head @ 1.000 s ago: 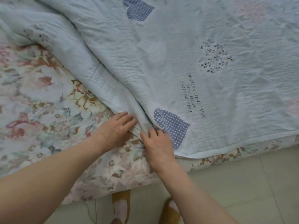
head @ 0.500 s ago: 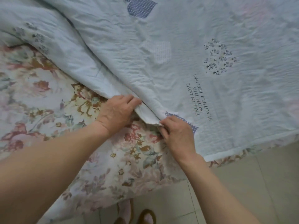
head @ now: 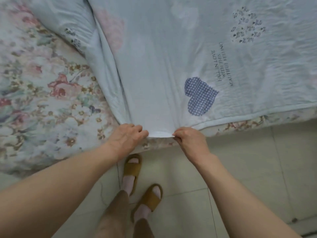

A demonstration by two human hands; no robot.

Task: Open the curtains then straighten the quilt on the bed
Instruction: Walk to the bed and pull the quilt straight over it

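Most of the bed (head: 39,103) ahead of us shows bare floral sheet on our left; the pale blue quilt (head: 197,48) spreads up and to our right, bunched into a long fold running away from our hands. Its near edge lies along the mattress side, so we judge the coming pull goes leftward. Both hands sit at that edge, about equally near: our left hand (head: 127,137) curls over the corner, our right hand (head: 189,140) pinches the hem.
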